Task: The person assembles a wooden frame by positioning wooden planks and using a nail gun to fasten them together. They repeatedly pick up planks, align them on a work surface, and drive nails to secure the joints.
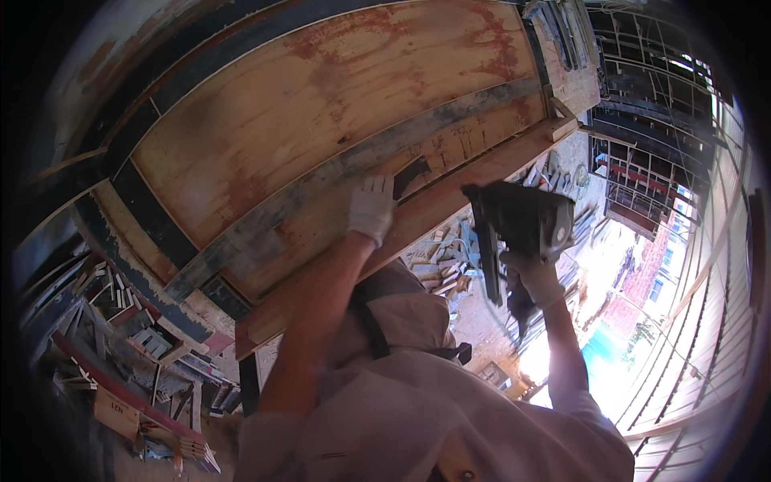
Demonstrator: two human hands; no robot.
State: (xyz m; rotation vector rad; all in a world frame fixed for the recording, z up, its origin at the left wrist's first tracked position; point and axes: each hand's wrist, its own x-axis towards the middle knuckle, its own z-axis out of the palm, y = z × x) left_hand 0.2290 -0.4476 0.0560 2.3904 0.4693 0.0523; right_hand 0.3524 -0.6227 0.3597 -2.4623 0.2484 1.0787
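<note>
The black handheld tool (524, 221) is located at 3 o'clock from centre, beside the wooden panel (257, 149). Right hand (536, 279): grasping the tool's handle. Left hand (372, 207): gloved, resting on the panel near centre, toward 12 o'clock; any grip cannot be determined. Wood scraps (151, 343): 8 o'clock.

open stretch across panel (345, 96), wooden block (564, 127) at plank's (440, 199) right end

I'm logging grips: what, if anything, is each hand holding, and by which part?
The right hand holds a black tool by its handle. The left hand is at the wooden workpiece; whether it grips anything is unclear.
</note>
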